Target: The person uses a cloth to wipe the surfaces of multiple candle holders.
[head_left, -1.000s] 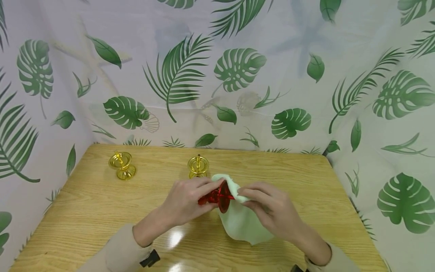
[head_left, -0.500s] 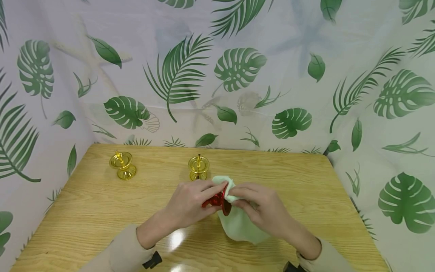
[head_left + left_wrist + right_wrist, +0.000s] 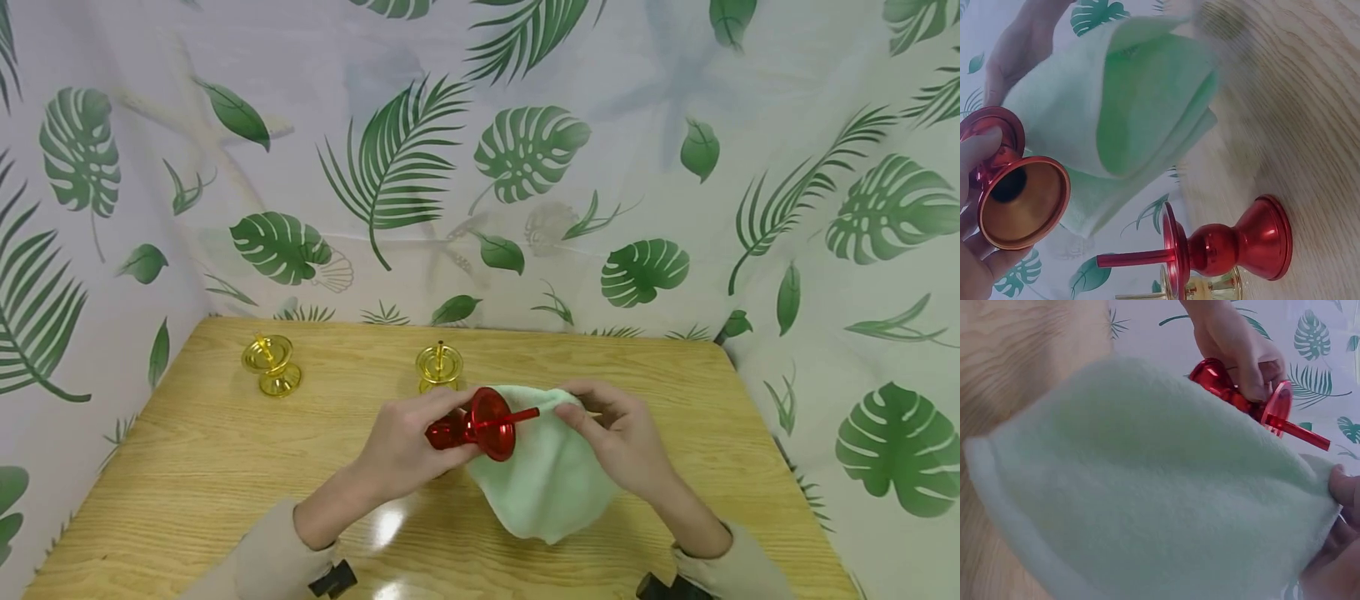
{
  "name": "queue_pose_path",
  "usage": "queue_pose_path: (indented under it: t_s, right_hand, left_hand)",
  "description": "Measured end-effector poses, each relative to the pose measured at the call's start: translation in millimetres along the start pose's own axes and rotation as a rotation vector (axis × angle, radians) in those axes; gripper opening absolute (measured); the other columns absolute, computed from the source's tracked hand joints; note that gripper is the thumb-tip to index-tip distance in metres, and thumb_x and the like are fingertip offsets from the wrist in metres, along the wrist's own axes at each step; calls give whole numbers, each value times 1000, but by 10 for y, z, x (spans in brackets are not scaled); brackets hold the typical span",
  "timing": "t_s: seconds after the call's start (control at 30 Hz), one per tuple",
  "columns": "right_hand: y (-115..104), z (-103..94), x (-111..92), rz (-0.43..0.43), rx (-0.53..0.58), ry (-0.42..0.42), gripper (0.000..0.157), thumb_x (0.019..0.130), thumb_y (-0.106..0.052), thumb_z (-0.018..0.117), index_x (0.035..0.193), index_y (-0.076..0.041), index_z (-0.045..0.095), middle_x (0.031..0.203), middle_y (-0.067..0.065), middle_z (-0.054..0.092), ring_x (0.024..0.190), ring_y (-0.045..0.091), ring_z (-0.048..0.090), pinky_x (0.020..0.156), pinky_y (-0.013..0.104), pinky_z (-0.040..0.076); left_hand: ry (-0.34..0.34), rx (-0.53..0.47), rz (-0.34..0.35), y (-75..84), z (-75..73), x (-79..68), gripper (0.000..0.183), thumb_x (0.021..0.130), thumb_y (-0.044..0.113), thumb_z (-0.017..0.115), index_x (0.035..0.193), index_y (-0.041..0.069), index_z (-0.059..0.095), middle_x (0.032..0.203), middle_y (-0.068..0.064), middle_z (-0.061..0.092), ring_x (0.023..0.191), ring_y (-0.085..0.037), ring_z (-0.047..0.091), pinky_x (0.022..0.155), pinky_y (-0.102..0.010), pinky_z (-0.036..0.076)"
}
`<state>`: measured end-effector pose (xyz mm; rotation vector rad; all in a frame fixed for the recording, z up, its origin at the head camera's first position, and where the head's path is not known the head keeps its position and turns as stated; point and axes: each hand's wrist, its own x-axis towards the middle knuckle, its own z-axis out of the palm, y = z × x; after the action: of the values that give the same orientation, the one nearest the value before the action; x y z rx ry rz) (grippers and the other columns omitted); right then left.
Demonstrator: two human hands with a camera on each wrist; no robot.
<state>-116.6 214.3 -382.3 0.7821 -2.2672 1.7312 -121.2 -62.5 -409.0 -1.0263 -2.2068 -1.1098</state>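
My left hand point(image 3: 405, 437) grips a shiny red candle holder point(image 3: 495, 425) by its stem, tilted so its dish and spike point right. The left wrist view looks into the hollow underside of its base point(image 3: 1025, 203). With thumb and fingers, my right hand point(image 3: 618, 437) pinches the upper edge of a pale green cloth point(image 3: 543, 483), which hangs spread behind and below the spike. Another red candle holder point(image 3: 1213, 250) stands on the table in the left wrist view; in the head view it is hidden.
Two gold candle holders stand toward the back of the wooden table point(image 3: 225, 467), one at the left point(image 3: 273, 367) and one near the middle point(image 3: 439, 367), partly behind my left hand. A leaf-patterned curtain point(image 3: 420, 275) surrounds the table's back and sides.
The cloth was bunched against the dish and spike; my right hand has drawn it away to the right, and it now hangs spread. The spike shows fully again.
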Motion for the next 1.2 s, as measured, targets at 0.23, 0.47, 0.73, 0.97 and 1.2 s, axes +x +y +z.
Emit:
queue_pose_path:
  t_s: [0.23, 0.47, 0.73, 0.97, 1.2]
  right_hand:
    - [151, 154, -24, -149, 19, 173, 13, 89, 17, 70, 100, 11, 72, 103, -20, 76, 89, -4, 74, 66, 14, 59]
    - [167, 333, -58, -192, -48, 225, 13, 88, 14, 73, 100, 9, 74, 104, -18, 77, 84, -6, 73, 63, 11, 56]
    - [126, 402, -80, -193, -101, 102, 25, 84, 13, 78, 103, -3, 79, 97, 14, 81, 92, 0, 76, 74, 18, 62]
    - [70, 466, -90, -358, -262, 83, 33, 75, 11, 85, 104, -3, 80, 96, 13, 82, 86, 20, 78, 80, 14, 60]
    - [-10, 543, -109, -257, -406, 73, 26, 80, 3, 86, 103, -7, 81, 96, 6, 83, 78, 12, 76, 68, 12, 56]
  left_hand:
    - [42, -229, -156, 62, 20, 21, 56, 75, 4, 94, 126, -3, 72, 109, -15, 81, 83, -20, 80, 76, -22, 64]
    - [71, -306, -171, 80, 95, 33, 55, 74, 1, 93, 124, -6, 71, 105, -17, 80, 79, -21, 80, 72, -23, 64]
    - [72, -203, -169, 72, 140, 13, 52, 76, 3, 93, 123, -3, 72, 105, -15, 80, 80, -21, 80, 71, -20, 63]
    - [90, 47, -70, 45, 160, -13, 58, 73, 12, 97, 124, -2, 73, 99, -10, 80, 76, -15, 78, 66, -16, 60]
    - [109, 374, 42, 52, 197, -27, 63, 67, 25, 101, 121, 4, 76, 89, -2, 77, 65, -11, 73, 55, -20, 57]
